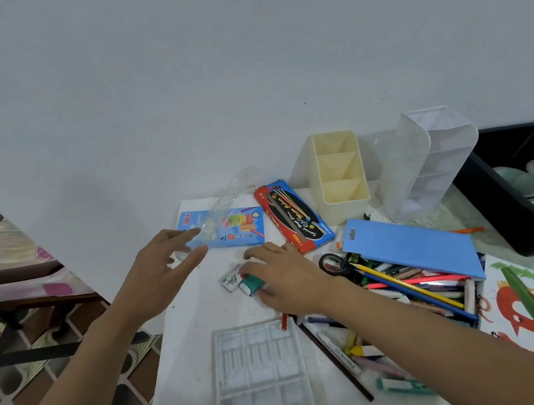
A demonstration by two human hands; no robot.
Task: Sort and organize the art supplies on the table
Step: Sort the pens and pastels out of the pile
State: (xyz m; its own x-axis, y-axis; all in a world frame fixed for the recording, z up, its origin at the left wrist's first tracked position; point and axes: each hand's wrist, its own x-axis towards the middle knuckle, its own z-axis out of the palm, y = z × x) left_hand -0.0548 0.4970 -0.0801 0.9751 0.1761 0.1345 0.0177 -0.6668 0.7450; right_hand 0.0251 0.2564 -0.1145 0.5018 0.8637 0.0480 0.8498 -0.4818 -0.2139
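A white table against a pale wall, strewn with art supplies, with two bare hands over it.
The left hand, fingers spread and holding nothing, hovers at 9 o'clock of the blue pencil box, whose long axis runs 9 to 3. The right hand lies over a small green-and-white block at mid-table; whether it grips the block cannot be told. At its 12 o'clock the red pencil box runs 11 to 5.
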